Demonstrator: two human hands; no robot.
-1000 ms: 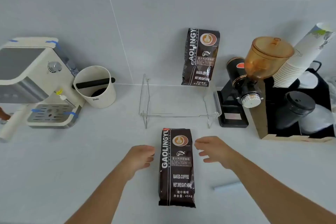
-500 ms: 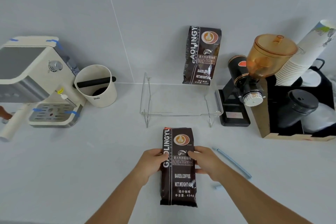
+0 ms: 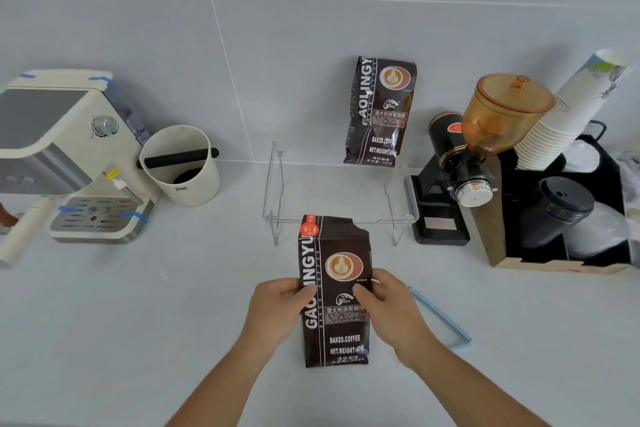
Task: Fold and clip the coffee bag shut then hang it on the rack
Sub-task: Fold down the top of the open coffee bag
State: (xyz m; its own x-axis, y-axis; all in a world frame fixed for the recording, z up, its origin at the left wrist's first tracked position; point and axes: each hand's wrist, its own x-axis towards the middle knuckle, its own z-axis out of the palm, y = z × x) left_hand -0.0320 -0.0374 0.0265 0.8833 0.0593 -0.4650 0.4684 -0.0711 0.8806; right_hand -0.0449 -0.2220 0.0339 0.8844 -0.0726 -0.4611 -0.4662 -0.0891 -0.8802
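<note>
A dark brown coffee bag (image 3: 334, 329) stands raised off the counter in front of me, its torn top edge up near the rack's front bar. My left hand (image 3: 277, 308) grips its left side and my right hand (image 3: 388, 305) grips its right side, thumbs on the printed front. A clear wire rack (image 3: 277, 191) stands just behind the bag. A second coffee bag (image 3: 379, 111) leans against the wall at the rack's back right. A long light-blue clip (image 3: 440, 315) lies open on the counter to the right of my right hand.
A cream espresso machine (image 3: 65, 149) and a cream knock box (image 3: 180, 166) stand at the left. A black grinder with an amber hopper (image 3: 481, 149), a stack of paper cups (image 3: 568, 114) and a black cup-and-lid organiser (image 3: 561, 215) fill the right side.
Both hands closed in from beside the flat-lying bag, took hold of its sides, and lifted its top end up toward the rack. The blue clip has come into view.
</note>
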